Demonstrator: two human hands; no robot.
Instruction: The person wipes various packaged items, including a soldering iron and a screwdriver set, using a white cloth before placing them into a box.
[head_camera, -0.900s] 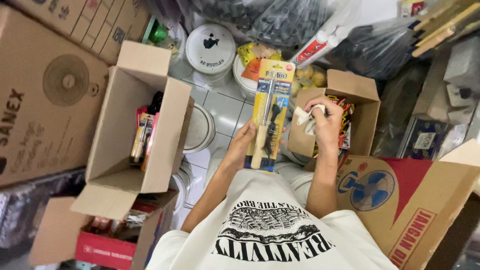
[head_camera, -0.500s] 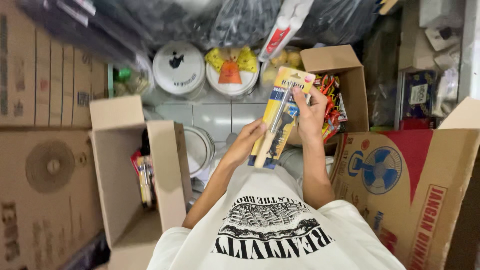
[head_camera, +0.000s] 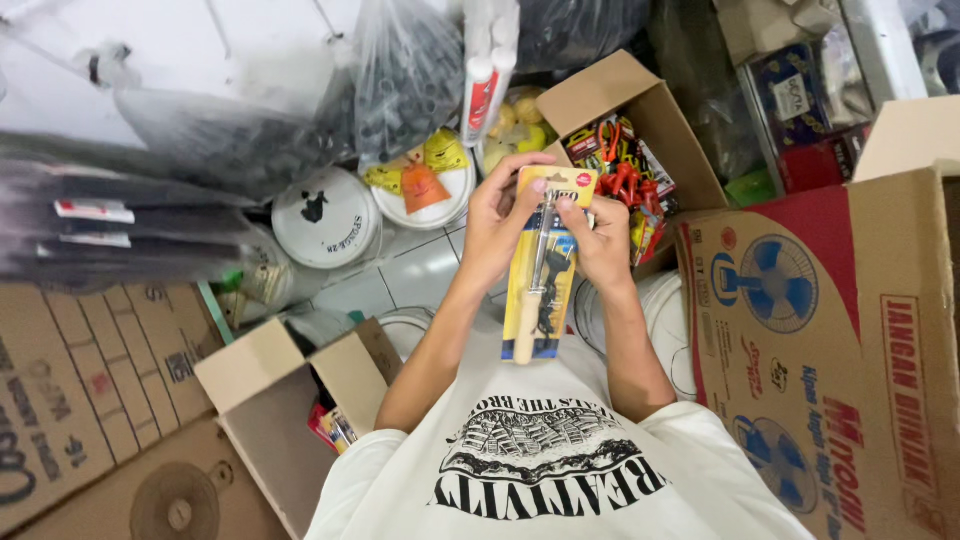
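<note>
We grip the blister-packed tool (head_camera: 541, 270) upright, left hand (head_camera: 497, 228) and right hand (head_camera: 604, 240) closed on its top. Pinched high, it might swing and slip. Beyond the right hand, seemingly similar packs fill an open carton (head_camera: 640, 120).

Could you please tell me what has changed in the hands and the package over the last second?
The right hand left the small open box and joined the left hand on the blister-packed tool, now gripped near its top. The package stayed upright, the left hand never releasing it.
</note>
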